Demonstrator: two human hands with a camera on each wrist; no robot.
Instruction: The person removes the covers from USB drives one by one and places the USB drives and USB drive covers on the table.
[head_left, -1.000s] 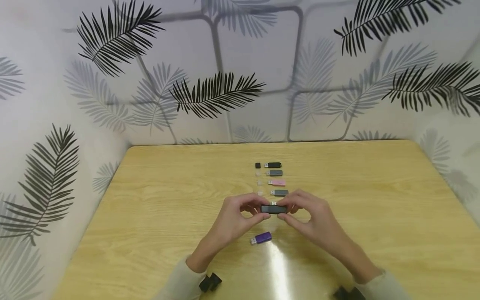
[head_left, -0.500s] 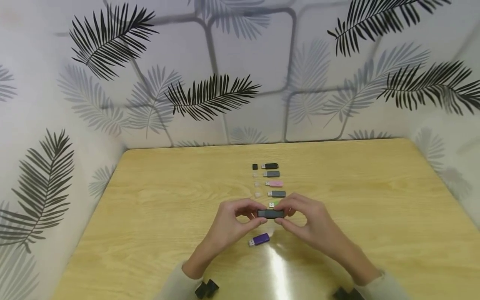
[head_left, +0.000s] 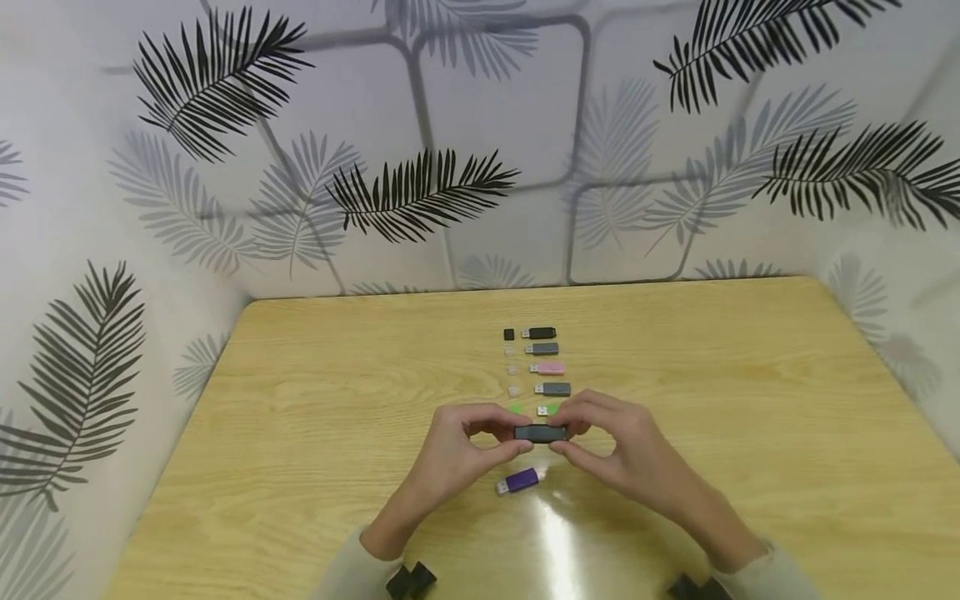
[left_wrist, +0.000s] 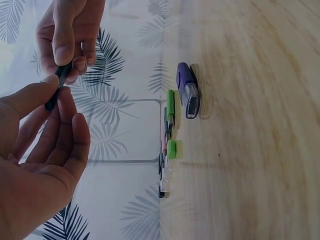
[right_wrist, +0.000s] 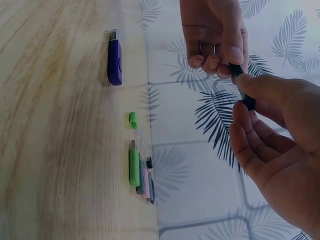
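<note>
My left hand pinches one end of a dark grey USB stick between thumb and fingers. At the other end, my right hand pinches it the same way. The stick is held level above the table, its ends hidden by fingertips. On the table nearer me lies a purple USB stick with a clear cap over its plug, as the left wrist view shows. Just beyond the hands sits a green USB stick, its plug bare, with its green cap lying apart from it.
Farther back, a column of uncapped USB sticks lies on the wooden table: black, grey, pink and grey again. Their caps, one black and others clear, lie to their left. A leaf-patterned curtain hangs behind.
Both hands have drawn slightly toward me with the dark USB stick, uncovering more of the green stick and its cap. The grip looks the same. The head view has shifted a little.
</note>
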